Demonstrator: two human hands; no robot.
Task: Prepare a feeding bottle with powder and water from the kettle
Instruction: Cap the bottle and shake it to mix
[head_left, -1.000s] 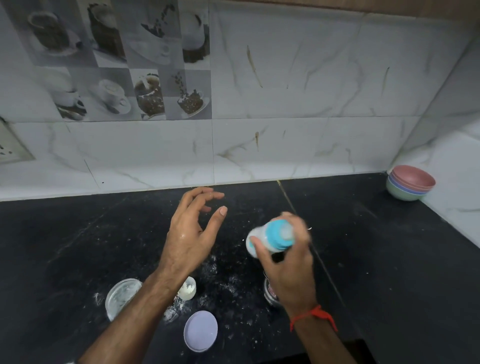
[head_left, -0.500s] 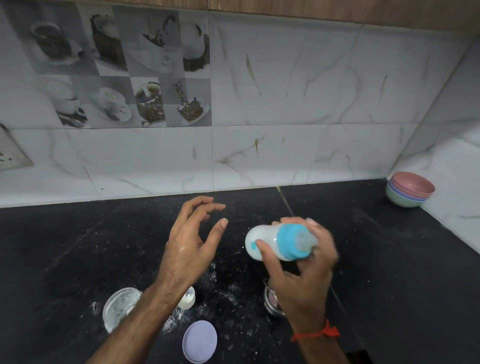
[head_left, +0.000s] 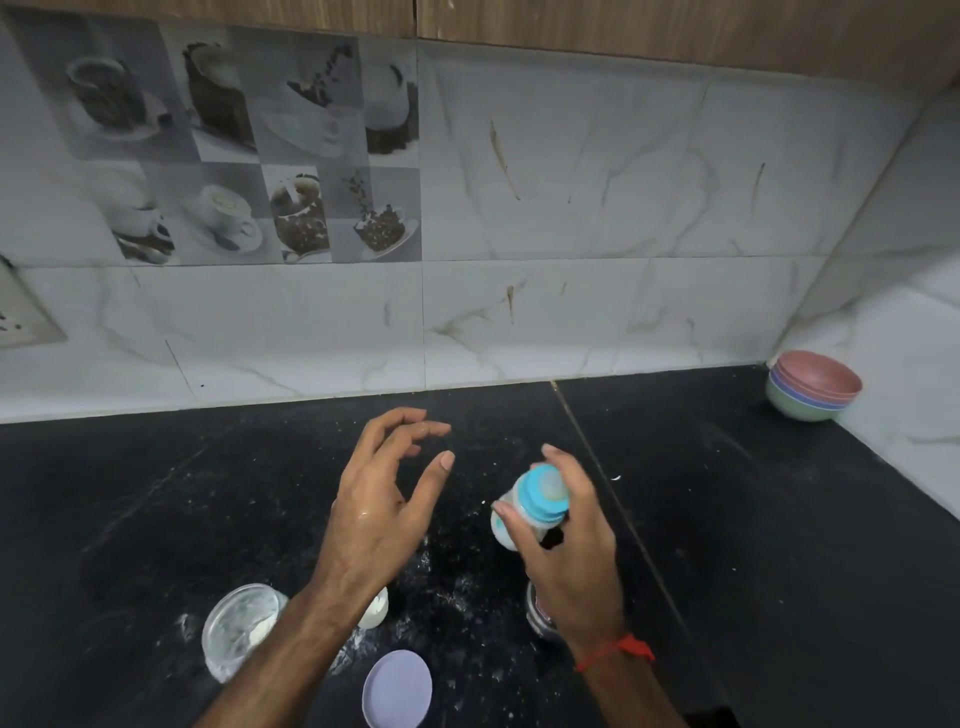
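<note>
My right hand grips a small white feeding bottle with a blue cap, held in the air above the black counter, cap tilted up toward me. My left hand hovers empty to its left, fingers spread and curled, wet on the back. A glass powder jar with white powder inside stands open at the lower left. Its pale lilac lid lies flat beside it. A small white scoop peeks out from under my left wrist. No kettle is in view.
White powder is scattered over the counter around the jar. A small steel container sits partly hidden under my right hand. A stack of pastel bowls stands in the far right corner. Marble tiled walls close the back and right.
The bottle in my right hand has swung from lying sideways to tilted cap-up, moving back and forth. My left hand has stayed open in about the same place.
</note>
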